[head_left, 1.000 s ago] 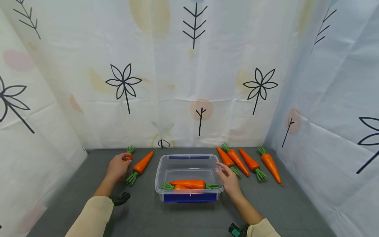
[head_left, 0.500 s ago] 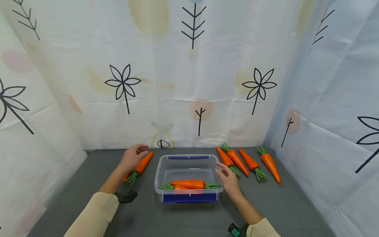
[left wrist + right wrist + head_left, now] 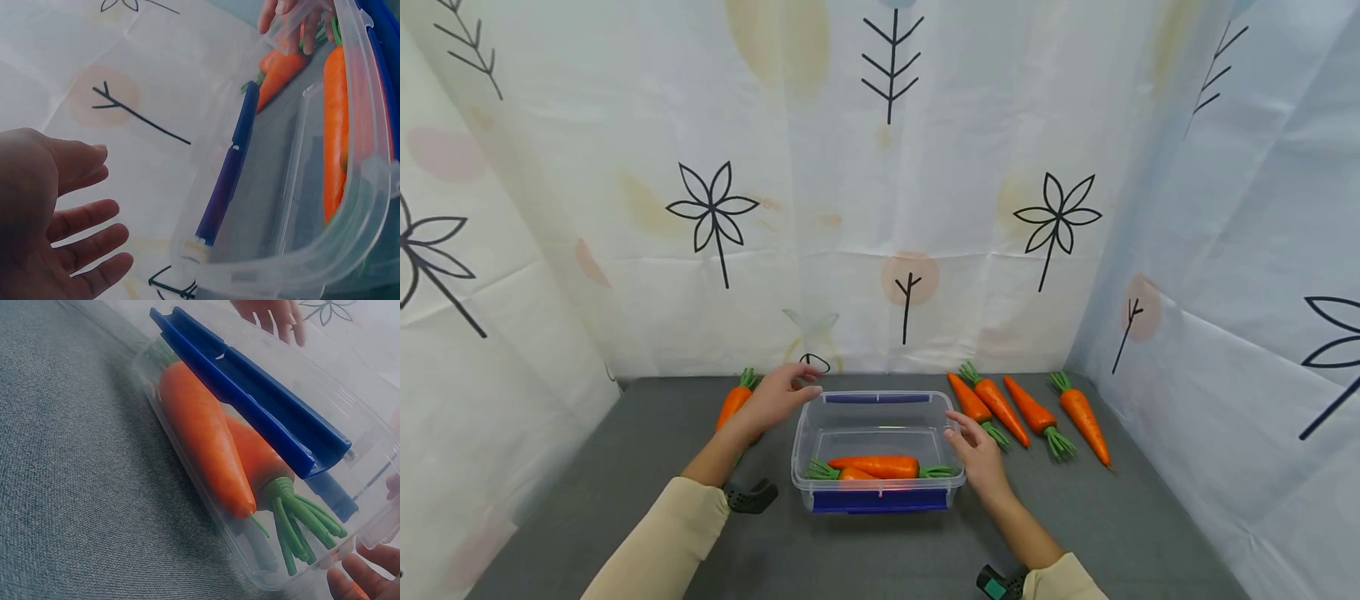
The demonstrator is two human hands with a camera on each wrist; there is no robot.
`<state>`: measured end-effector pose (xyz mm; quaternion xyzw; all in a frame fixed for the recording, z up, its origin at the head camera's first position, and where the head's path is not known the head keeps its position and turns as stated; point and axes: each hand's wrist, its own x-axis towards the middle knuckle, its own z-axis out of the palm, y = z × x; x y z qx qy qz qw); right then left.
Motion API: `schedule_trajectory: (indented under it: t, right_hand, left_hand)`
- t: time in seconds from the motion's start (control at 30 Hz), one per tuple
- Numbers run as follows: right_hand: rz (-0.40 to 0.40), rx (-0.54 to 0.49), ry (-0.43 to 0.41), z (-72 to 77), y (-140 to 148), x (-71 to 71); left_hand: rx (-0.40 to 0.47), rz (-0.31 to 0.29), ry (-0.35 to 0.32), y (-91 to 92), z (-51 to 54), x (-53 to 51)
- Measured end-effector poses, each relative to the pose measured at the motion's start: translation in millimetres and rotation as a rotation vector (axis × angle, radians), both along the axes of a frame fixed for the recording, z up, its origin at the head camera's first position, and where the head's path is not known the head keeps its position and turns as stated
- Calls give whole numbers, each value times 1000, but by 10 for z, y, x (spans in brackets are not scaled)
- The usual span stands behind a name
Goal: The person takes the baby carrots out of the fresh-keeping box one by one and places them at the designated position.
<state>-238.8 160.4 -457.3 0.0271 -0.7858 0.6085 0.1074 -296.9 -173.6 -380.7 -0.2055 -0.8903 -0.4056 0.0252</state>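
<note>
My left hand [image 3: 777,400] is empty, its fingers spread loosely just outside the far left corner of a clear plastic box [image 3: 802,429]. In the left wrist view, a gap shows between the left hand [image 3: 81,219] and the box's blue clip [image 3: 228,169]. My right hand [image 3: 981,454] rests at the box's right end, relaxed fingers at the rim. Inside the box, along its near wall, lie an orange carrot [image 3: 880,467] and a second carrot [image 3: 854,474] partly behind it. Left of the box, a carrot [image 3: 732,406] lies beside my left arm, which hides most of another.
Right of the box lie several carrots, among them one by the rim [image 3: 972,400] and the farthest carrot [image 3: 1086,425]. They rest on a grey cloth-covered table [image 3: 850,558]. Patterned white curtains [image 3: 842,292] enclose the back and sides.
My left hand has moved right, from the leftmost carrot across the second one to the box's corner, carrying nothing. The leftmost carrot now lies nearer the second. My right hand stays put.
</note>
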Motion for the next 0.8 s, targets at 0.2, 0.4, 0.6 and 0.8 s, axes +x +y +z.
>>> schedule_trajectory:
  t: [0.2, 0.4, 0.6, 0.8]
  right_hand:
    - [-8, -3, 8, -188, 43, -123]
    - [-13, -4, -1, -229, 55, -155]
    - [-6, 10, 4, 20, -7, 18]
    - [-10, 14, 15, 118, -41, 102]
  left_hand:
    - [-43, -117, -82, 187, 11, 27]
    - [-54, -277, -180, 343, -18, 28]
    - [-134, -321, -259, 486, -89, 36]
    - [-210, -337, -413, 604, -129, 26]
